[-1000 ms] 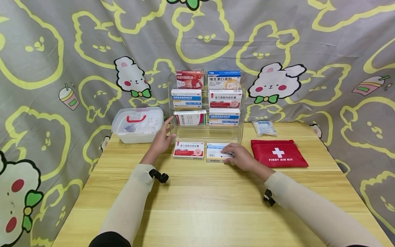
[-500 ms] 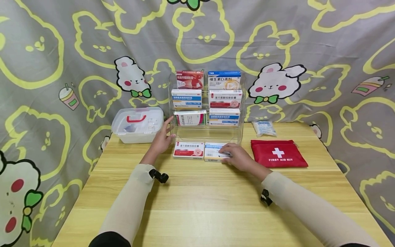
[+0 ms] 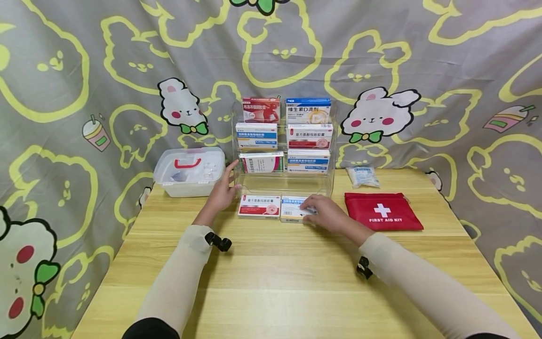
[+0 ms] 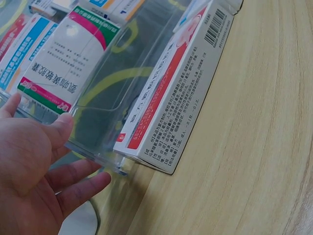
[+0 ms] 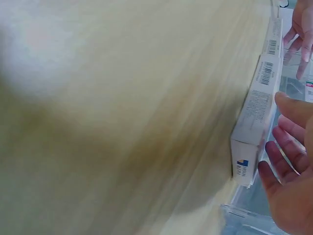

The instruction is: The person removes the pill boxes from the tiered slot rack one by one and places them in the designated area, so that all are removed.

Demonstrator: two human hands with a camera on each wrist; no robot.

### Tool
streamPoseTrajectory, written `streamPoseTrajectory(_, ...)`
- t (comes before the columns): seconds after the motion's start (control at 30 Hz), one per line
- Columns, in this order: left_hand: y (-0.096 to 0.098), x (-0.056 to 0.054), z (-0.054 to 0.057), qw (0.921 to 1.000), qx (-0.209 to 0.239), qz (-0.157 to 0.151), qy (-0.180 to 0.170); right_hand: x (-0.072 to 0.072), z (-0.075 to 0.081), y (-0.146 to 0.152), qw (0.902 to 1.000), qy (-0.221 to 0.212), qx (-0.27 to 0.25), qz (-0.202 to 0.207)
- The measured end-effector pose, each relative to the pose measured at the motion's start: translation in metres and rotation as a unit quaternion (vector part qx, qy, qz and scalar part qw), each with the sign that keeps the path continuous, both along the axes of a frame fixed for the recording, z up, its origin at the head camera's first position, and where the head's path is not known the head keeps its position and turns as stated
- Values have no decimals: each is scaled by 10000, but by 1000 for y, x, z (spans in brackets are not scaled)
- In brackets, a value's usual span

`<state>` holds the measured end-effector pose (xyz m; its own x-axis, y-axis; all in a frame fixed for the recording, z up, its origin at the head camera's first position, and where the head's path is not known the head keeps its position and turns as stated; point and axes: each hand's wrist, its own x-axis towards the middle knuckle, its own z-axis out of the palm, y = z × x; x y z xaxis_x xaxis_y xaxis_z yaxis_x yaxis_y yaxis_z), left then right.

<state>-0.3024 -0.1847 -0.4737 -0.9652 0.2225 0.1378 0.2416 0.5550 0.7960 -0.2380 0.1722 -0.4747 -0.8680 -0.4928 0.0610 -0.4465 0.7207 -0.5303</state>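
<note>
My left hand (image 3: pixel 221 194) is at the left side of a clear tiered display rack (image 3: pixel 271 183), thumb and fingers spread around its edge. In the left wrist view the thumb is close to a green-and-pink medicine box (image 4: pixel 68 56) in the rack. On the table before the rack lie a red-and-white medicine box (image 3: pixel 259 206) and a blue-and-white medicine box (image 3: pixel 292 207), side by side with their ends meeting. My right hand (image 3: pixel 329 214) is at the blue-and-white box's right end. Its thumb touches the near edge, with the other fingers loosely bent beside the box.
Several more medicine boxes stand in the rack's upper tiers, among them a vitamin D box (image 3: pixel 307 111). Left of the rack is a lidded plastic container (image 3: pixel 190 183) with a red handle. To the right lie a red first aid pouch (image 3: pixel 383 212) and a small white packet (image 3: pixel 363 176).
Over the first half second the blue-and-white medicine box slid slightly left along with my right hand, closing the gap to the red-and-white one. Since then both hands have stayed nearly still.
</note>
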Motion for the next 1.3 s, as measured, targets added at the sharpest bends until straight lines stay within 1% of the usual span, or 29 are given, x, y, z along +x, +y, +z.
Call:
streamPoseTrajectory(0.13, 0, -1, -1, 10000, -18, -9, 14, -6, 6, -1, 10000, -4, -41, -33)
streamPoseTrajectory(0.23, -1, -2, -2, 10000, -38, -15, 62, -11, 14, -3, 9998, -70, -142, -124)
streamPoseTrajectory(0.47, -1, -3, -2, 9999, -83, -14, 106, -30, 41, -10, 9993, -19, -266, -252)
streamPoseTrajectory(0.73, -1, -3, -1, 10000, -25, 6, 69, -52, 77, -20, 9985, 383, -335, -205)
streamPoseTrajectory(0.9, -1, -3, -1, 9999, -31, 7, 103, -64, 95, -29, 9970, 558, -509, -139)
streamPoseTrajectory(1.0, -2, -3, -2, 9999, -16, 15, 99, -72, 103, -36, 9962, 603, -595, -183)
streamPoseTrajectory(1.1, -2, -3, -2, 10000, 17, 14, 77, -78, 109, -43, 9958, 548, -688, -272)
streamPoseTrajectory(1.3, -2, -3, -3, 10000, -38, -13, 82, -91, 116, -52, 9945, 393, -859, -457)
